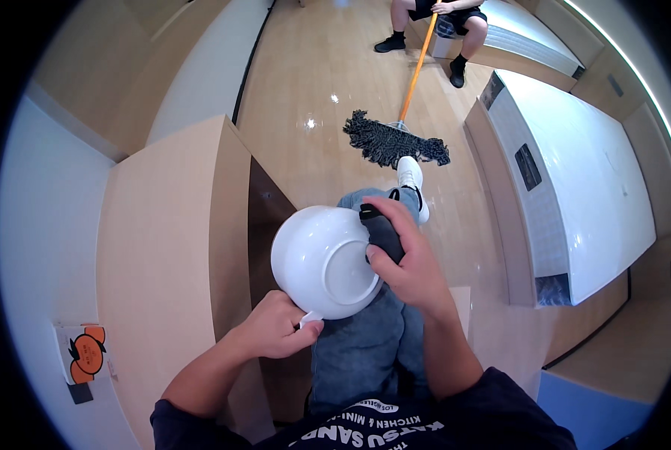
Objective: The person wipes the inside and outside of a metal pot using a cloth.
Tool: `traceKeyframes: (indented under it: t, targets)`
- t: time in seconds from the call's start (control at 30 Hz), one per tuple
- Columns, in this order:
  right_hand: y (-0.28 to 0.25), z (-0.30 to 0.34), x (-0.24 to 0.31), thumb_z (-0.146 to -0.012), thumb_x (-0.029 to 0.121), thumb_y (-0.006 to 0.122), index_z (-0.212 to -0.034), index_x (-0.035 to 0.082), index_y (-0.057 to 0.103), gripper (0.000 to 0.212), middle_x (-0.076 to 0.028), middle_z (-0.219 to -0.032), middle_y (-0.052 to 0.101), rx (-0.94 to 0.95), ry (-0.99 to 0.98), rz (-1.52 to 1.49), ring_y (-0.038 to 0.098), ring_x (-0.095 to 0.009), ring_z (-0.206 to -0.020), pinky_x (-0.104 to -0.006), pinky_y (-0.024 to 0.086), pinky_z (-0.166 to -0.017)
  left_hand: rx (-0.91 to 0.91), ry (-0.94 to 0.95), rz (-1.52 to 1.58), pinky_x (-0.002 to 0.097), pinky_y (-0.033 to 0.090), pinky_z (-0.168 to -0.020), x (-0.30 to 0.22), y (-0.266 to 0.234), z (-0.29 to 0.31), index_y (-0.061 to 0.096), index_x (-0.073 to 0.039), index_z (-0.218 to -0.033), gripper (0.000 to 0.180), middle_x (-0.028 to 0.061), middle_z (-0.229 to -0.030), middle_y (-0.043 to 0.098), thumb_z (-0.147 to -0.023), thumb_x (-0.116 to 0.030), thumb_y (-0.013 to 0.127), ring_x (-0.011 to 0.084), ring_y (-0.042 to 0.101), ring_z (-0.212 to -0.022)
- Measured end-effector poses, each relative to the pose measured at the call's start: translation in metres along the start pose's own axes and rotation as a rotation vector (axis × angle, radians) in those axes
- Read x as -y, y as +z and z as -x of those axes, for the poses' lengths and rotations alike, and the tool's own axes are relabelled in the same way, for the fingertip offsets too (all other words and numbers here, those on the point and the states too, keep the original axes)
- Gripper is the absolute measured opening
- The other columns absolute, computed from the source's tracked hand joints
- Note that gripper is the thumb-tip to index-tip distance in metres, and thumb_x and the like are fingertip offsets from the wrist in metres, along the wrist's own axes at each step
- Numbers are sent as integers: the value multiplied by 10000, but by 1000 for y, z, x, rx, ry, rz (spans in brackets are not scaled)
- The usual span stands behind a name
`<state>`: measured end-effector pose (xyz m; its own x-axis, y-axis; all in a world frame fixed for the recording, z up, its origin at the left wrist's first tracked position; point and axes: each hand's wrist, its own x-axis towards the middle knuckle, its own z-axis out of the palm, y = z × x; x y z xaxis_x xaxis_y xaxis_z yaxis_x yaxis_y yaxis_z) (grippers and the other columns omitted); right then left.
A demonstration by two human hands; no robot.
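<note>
A round white bowl (303,259) is tilted over my lap, its underside and raised foot ring turned up toward me. My left hand (279,324) is closed on its near left edge, thumb and fingers pinching a small white tab or handle. On the far right side of the bowl, my right hand (407,259) is closed around a dark grey cloth or pad (382,234) and presses it to the bowl beside the foot ring. The inside of the bowl is hidden from view.
A light wooden cabinet (159,232) stands close on my left. Ahead, another person's hand holds the orange handle of a dark string mop (388,141) near my white shoe (409,174). A white mattress (583,187) on a wooden base lies to the right.
</note>
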<state>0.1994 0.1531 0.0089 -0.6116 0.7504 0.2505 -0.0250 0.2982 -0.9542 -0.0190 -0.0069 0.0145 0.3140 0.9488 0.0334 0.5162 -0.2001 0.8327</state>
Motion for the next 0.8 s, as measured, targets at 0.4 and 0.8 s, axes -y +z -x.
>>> traceKeyframes:
  t: [0.4, 0.8]
  targets:
    - [15, -3, -23, -1067, 184, 559, -1395, -31, 515, 394, -157, -1303, 577, -220, 19, -41, 563, -266, -1208, -343, 419, -1073, 1, -19, 78, 427, 522, -658, 10, -8, -1, 634, -37, -667, 281, 149, -715, 653, -878, -222, 611, 360, 652, -677]
    - [-12, 8, -40, -1015, 336, 618, -1584, 16, 322, 716, -217, -1538, 393, 32, -101, -101, 373, -358, -1463, -422, 236, -1236, -24, 18, 103, 423, 501, -630, 12, -8, -1, 585, -20, -647, 318, 154, -669, 610, -903, -207, 613, 363, 616, -629]
